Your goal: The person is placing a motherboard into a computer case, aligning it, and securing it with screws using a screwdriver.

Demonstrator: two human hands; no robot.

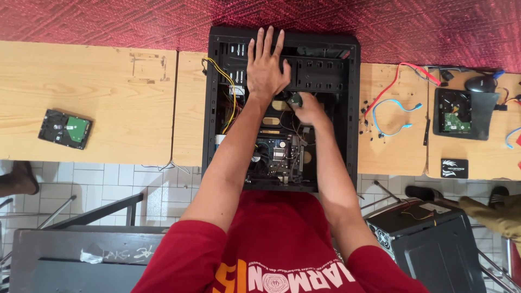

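Head view. Open black computer case (282,108) is lying on its side across the wooden tabletop (108,103), motherboard (277,154) and cooler fan showing inside.

Left hand (266,65) is resting flat, fingers spread, on the drive bays at the case's far end; it is gripping nothing.

Right hand (306,107) is curling inside the case, just beside the left wrist, fingers closing around a small dark part (294,99); what kind of part cannot be told.

Yellow wires (230,89) are running down the case's left inner wall.

Bare hard drive (65,129) is lying well apart on the left. Second drive (455,111), mouse (480,83), red and blue cables (399,106) are lying on the right. Another case (434,244) is standing on the floor, lower right.
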